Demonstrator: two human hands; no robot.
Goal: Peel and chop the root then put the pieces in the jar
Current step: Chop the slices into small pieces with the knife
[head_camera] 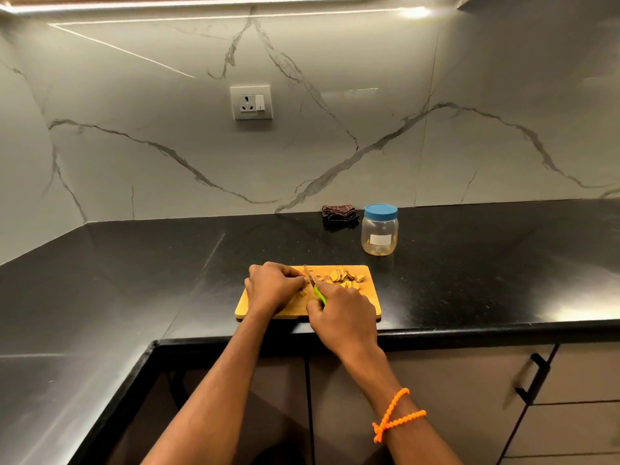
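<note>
Root [303, 280] pinched by left hand [272, 287], right hand [342, 313] gripping knife [315, 286], lidded jar [379, 229] holding few pieces

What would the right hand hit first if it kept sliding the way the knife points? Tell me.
The right hand points its green-handled knife up and slightly left across the cutting board. Going on, it would probably first meet the root piece held by the left hand, though depth is unclear.

Jar [379, 230] and cloth [339, 213] behind board [370, 303]

No text can be read; the jar [379, 231] carries a blank white label [380, 239].
</note>
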